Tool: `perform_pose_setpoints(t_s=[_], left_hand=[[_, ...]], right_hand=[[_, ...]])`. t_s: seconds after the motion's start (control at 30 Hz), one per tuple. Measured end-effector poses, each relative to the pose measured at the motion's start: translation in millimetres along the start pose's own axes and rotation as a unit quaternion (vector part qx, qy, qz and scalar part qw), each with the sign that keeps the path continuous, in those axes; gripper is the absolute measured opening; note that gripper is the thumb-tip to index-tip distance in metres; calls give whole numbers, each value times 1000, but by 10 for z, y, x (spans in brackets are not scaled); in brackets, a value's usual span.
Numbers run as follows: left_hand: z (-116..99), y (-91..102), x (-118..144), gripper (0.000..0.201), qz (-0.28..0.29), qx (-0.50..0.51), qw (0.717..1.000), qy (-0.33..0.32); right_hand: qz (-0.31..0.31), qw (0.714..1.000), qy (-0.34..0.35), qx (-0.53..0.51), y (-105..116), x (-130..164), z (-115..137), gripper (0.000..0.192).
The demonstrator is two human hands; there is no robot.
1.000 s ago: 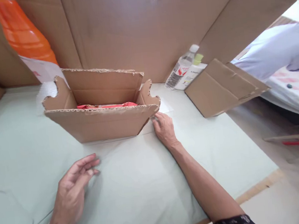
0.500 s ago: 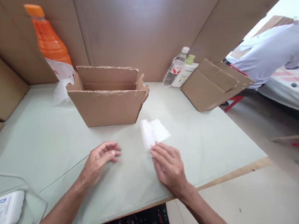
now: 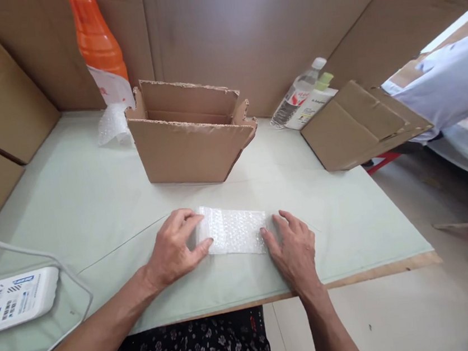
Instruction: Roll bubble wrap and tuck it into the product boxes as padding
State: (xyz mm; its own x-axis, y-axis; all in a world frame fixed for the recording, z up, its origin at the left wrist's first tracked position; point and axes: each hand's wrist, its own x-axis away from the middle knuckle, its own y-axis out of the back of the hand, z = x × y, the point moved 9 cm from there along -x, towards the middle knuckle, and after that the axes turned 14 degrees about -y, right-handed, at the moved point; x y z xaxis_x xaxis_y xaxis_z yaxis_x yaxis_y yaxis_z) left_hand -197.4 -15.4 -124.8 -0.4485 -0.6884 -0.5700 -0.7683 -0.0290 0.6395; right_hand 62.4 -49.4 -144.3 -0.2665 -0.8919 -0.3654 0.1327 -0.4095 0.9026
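A small, clear bubble wrap bag (image 3: 240, 229) lies flat on the table, longer from side to side, its left end looking folded or doubled. My left hand (image 3: 176, 244) grips that left end, fingers at the upper corner and thumb at the lower edge. At the right end is my right hand (image 3: 295, 247), its thumb touching the bag's edge and its fingers apart on the table. Behind the bag stands an open cardboard box (image 3: 189, 152); its inside bottom is hidden.
An orange bottle (image 3: 98, 41) and crumpled bubble wrap (image 3: 114, 124) stand behind left. At right are a clear bottle (image 3: 298, 92), a white tube (image 3: 313, 109) and a tilted cardboard box (image 3: 359, 127). A white pack (image 3: 15, 299) and a cable (image 3: 75, 284) lie left. A person's sleeve (image 3: 451, 77) shows beyond.
The bubble wrap, a blur by my right hand before, now lies flat between both hands. My left hand has moved right onto its left end; my right hand has shifted to the right end.
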Motion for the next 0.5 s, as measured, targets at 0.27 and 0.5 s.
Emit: perform_pose_setpoints(t_s=[0.27,0.5], left_hand=[[-118,-388,0,12,123,-46,991,-9],[422,-53,60,14,1,195,958,213]], right_hand=[[50,988,-12,-144,-71,111,171,15],[149,946,-105,-268,93,202,90,39]])
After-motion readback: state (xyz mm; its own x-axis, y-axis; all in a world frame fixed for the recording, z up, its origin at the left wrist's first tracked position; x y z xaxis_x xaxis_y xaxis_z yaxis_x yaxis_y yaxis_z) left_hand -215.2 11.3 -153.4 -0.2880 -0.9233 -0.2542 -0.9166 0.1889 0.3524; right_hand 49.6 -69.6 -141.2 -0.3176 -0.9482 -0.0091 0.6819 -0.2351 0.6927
